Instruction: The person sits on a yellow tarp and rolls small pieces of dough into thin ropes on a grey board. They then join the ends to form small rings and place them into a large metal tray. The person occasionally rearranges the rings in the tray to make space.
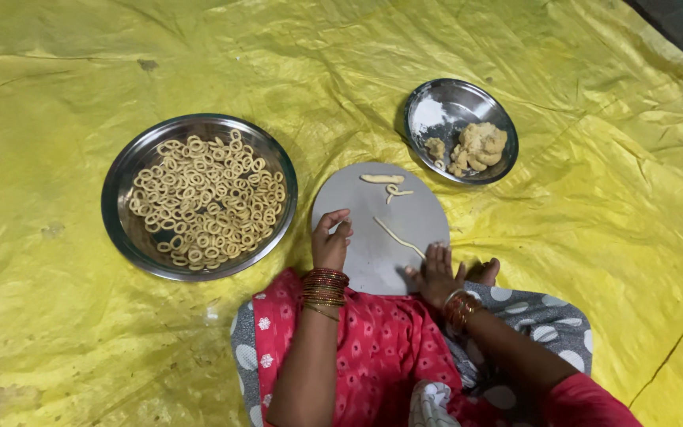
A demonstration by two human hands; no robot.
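right hand [439,273] flat, fingers spread, on dough strand [398,237] at grey board [365,253] near edge; left hand [330,241] pinching air beside it.

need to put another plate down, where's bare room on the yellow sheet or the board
Bare yellow sheet lies left of and below the plate of dough rings, and right of the dough plate. The grey board is crowded: dough strips, left hand, right hand.
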